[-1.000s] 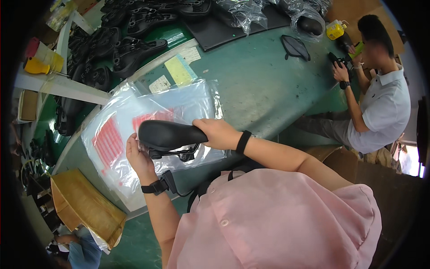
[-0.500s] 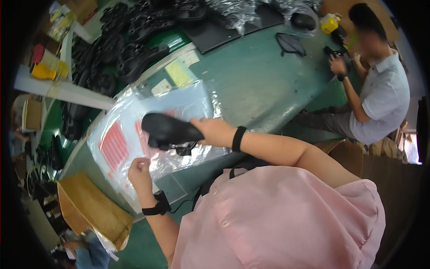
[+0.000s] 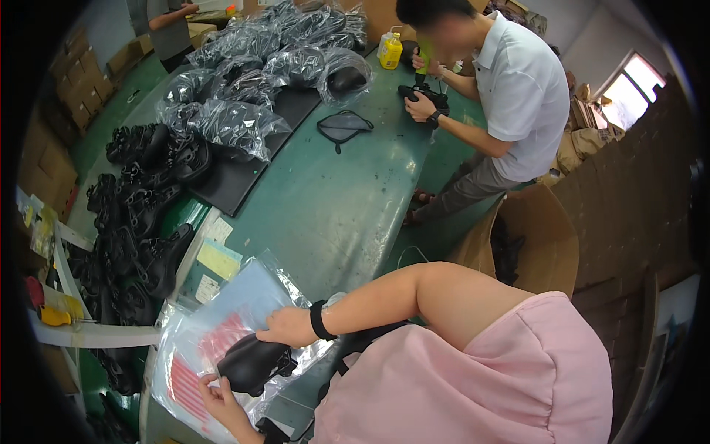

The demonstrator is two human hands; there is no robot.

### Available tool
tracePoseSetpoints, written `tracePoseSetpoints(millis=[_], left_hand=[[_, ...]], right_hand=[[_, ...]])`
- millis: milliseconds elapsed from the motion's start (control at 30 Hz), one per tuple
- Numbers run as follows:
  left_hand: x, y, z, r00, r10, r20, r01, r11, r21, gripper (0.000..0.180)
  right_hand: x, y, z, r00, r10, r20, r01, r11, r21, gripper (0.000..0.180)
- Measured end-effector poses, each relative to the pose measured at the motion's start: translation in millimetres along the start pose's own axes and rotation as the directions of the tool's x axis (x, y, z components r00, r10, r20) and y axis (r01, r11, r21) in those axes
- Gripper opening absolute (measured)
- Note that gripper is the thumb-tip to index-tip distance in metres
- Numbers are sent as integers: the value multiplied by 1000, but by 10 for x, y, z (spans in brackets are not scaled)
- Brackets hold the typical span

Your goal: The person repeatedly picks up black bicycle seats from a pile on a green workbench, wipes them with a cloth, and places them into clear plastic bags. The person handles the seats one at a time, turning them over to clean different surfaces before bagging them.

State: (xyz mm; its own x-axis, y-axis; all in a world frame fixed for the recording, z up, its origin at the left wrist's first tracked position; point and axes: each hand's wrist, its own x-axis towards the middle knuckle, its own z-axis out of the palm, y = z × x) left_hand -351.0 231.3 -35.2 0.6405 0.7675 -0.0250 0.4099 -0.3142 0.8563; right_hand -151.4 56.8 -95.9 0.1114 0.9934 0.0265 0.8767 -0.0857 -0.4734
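A black bicycle saddle (image 3: 254, 364) is held low over a stack of clear plastic bags (image 3: 194, 348) with red print, on the green table. My right hand (image 3: 288, 326) is closed around its narrow end. At the wide end my left hand (image 3: 222, 405) has thumb and fingertips bent against the saddle's edge. The saddle's smooth top faces up, and part of its underside frame shows at the right.
Bare black saddles (image 3: 137, 214) lie piled along the left, with bagged saddles (image 3: 244, 96) beyond. A black board (image 3: 248, 166) and mesh pouch (image 3: 345, 127) are on the table. Opposite, a co-worker (image 3: 510, 89) handles a green tool and black part. A carton (image 3: 536, 229) stands right.
My view has swung toward the right and far side. The saddle is lower over the bags, still in my right hand. My left hand, apart from it before, now meets its wide end.
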Motion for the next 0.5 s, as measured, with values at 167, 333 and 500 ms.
tracePoseSetpoints(millis=[167,333,500], left_hand=[[-143,-231,-445,993,8,119,-69,856,513,22],[-39,-815,-355,979,182,-91,-129,900,417,23],[62,-1204,-422,963,72,-259,-30,986,164,16]], right_hand=[[109,-14,144,1000,6,-22,-4,997,75,53],[62,-100,30,992,123,-35,-117,983,144,52],[76,-423,36,993,100,-65,-79,958,276,57]])
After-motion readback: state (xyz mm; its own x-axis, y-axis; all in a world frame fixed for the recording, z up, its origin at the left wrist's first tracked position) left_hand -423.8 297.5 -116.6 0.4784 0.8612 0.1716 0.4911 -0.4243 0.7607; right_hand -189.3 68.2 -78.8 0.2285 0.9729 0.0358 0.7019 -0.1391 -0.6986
